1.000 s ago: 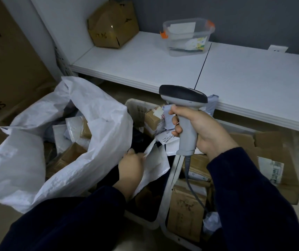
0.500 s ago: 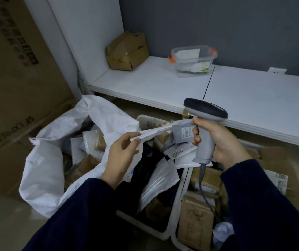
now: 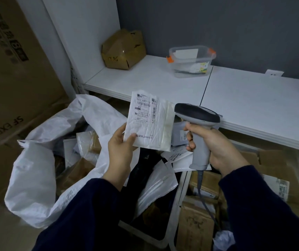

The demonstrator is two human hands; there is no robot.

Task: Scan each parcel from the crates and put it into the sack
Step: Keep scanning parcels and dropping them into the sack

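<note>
1. One parcel, above the crates, is pinched at its near corner by my left hand; my right hand wraps the scanner.
2. Risk — crumpled label may misread; thin pinch may slip.

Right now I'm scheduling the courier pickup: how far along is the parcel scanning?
Done: several parcels lie in the sack. In hand: the left hand holds a white envelope, label showing, beside the scanner gripped by the right hand. Left: sacking that envelope, then the many boxes and bags in the crates.
</note>
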